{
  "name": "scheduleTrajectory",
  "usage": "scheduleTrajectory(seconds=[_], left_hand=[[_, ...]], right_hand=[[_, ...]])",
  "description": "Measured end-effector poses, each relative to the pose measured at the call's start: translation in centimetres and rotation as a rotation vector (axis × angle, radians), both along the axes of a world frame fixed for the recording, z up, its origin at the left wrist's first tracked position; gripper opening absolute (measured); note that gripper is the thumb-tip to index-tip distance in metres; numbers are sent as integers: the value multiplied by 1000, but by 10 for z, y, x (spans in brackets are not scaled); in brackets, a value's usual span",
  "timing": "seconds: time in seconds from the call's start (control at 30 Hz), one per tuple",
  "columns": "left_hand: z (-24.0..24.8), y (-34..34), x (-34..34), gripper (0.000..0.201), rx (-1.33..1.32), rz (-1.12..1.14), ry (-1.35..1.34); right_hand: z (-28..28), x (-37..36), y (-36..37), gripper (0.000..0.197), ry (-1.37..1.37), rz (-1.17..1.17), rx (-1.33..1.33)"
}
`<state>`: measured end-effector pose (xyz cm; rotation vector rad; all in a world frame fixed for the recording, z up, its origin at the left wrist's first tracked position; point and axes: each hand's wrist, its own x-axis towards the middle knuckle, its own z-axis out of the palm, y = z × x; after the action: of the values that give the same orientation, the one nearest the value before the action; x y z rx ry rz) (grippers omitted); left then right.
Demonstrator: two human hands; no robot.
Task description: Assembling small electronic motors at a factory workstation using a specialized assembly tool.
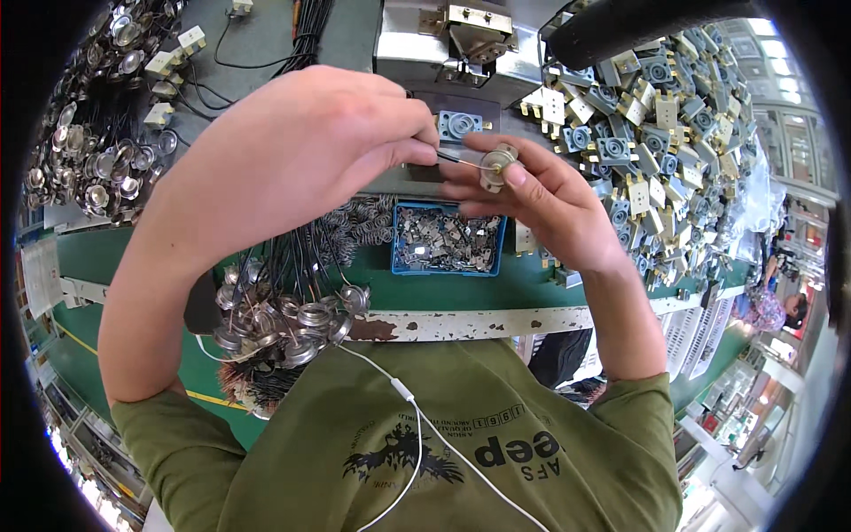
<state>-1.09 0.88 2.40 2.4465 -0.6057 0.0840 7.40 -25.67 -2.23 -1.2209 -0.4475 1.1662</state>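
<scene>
My right hand (536, 191) pinches a small round metal cap (496, 165) between thumb and fingers, held up above the green bench. My left hand (310, 151) grips a thin metal spring or wire (461, 160) whose tip meets the cap. Both hands hover over a blue tray (396, 257) of small metal clips and in front of a grey press machine (461, 44). A bundle of black wires ending in round metal caps (284, 319) hangs off the bench edge under my left forearm.
A large heap of grey and cream plastic housings (656, 115) fills the right of the bench. More wired metal caps (97, 151) lie at the far left. Loose springs (363, 222) sit beside the tray. A white earphone cord (417, 417) runs down my green shirt.
</scene>
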Motion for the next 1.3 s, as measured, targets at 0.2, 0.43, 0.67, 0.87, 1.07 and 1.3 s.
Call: scheduleTrajectory(seconds=[0.2,0.43,0.67,0.87,1.07,1.3], left_hand=[[-10,0,-4,14,-21,50,9],[-11,4,-9,9,-186,34,18],[-39,-11,-10,21,-40,27,-214],[-24,1,-14,14,206,-1,-222],[-18,-12,-10,14,28,86,-175],[-21,-10,-13,27,238,-3,-200]], right_hand=[[1,-28,6,45,-699,-421,-198],[19,-11,9,31,-612,-366,162],[29,-9,18,11,-657,-326,34],[51,15,23,24,-791,143,-240],[10,-32,17,46,-410,-453,36],[23,5,18,42,-982,216,-119]])
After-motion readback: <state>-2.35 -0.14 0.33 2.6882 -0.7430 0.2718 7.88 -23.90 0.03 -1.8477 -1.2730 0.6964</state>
